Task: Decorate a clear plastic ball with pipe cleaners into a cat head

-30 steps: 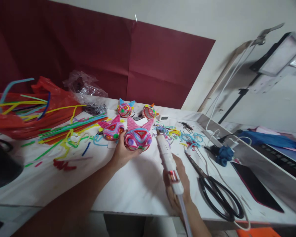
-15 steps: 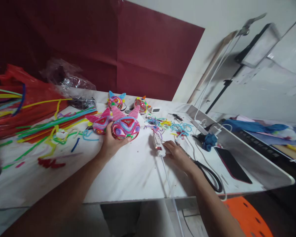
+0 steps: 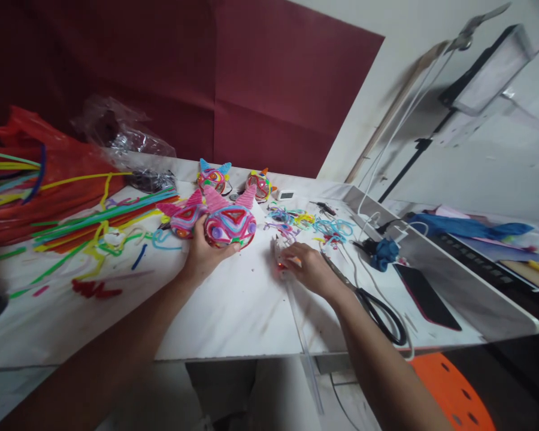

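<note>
My left hand (image 3: 203, 254) is closed round a mask (image 3: 230, 227) of coiled fuzzy pipe cleaners, with pink horns and a red triangle on its front. The thumb lies along its lower edge. A second pink-horned mask (image 3: 184, 221) stands just behind and to the left, partly covered. My right hand (image 3: 309, 268) has its fingers curled over a white corded tool (image 3: 278, 254), apparently a glue gun, with a red light glowing. My fingers hide much of the tool. Black-handled scissors (image 3: 379, 314) lie beside the right wrist.
Bundled pipe cleaners (image 3: 112, 218) and a red bag (image 3: 49, 155) fill the left side. Two smaller masks, one blue-horned (image 3: 213, 178), stand at the back. Loose curled pieces (image 3: 332, 227), a blue cloth bundle (image 3: 384, 254) and a black phone (image 3: 426, 296) lie right, inside a raised edge.
My right hand has moved left, from beside the white glue gun onto it, and its fingers have closed over it. The left hand still holds the mask. The view has shifted slightly.
</note>
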Tool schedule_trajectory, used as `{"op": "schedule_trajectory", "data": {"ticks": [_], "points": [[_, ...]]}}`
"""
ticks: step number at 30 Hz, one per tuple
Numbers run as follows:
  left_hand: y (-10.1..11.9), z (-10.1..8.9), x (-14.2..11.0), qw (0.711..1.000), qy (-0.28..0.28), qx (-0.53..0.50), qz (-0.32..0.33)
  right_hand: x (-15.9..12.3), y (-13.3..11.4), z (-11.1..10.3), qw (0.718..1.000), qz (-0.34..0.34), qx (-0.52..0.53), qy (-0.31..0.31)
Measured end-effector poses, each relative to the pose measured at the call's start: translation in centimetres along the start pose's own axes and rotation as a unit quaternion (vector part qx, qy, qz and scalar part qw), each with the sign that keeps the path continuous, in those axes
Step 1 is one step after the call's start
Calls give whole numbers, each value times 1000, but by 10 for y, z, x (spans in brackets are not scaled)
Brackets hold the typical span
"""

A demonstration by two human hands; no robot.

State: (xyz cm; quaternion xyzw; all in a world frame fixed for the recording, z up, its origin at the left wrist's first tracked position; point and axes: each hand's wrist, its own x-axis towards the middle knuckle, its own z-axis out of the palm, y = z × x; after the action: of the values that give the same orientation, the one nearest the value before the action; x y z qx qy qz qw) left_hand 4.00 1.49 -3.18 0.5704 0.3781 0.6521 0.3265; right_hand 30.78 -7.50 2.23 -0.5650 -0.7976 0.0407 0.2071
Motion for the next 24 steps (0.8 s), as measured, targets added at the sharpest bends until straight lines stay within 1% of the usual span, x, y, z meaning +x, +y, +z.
{"op": "schedule_trajectory", "data": {"ticks": [2,4,7,11,15,21,24], "points": [[0,0,0,1000,-4,-9,-9,11,-15,8,999,-24,38,-21],[0,0,0,1000,-5,-16,-16,22,-27,17,997,-37,43,-46],[2,-1,1,1000,-8,-15,-23,40,-38,28,996,-41,38,-68],[3,-1,4,1000,-6,-8,-27,62,-44,34,995,-18,45,-88],[3,-2,6,1000,-2,-6,-18,79,-49,40,993,13,36,-113],[3,-2,6,1000,1,0,-22,94,-52,51,989,30,11,-146],[1,-2,6,1000,10,11,-2,98,-52,56,986,37,1,-163]]}}
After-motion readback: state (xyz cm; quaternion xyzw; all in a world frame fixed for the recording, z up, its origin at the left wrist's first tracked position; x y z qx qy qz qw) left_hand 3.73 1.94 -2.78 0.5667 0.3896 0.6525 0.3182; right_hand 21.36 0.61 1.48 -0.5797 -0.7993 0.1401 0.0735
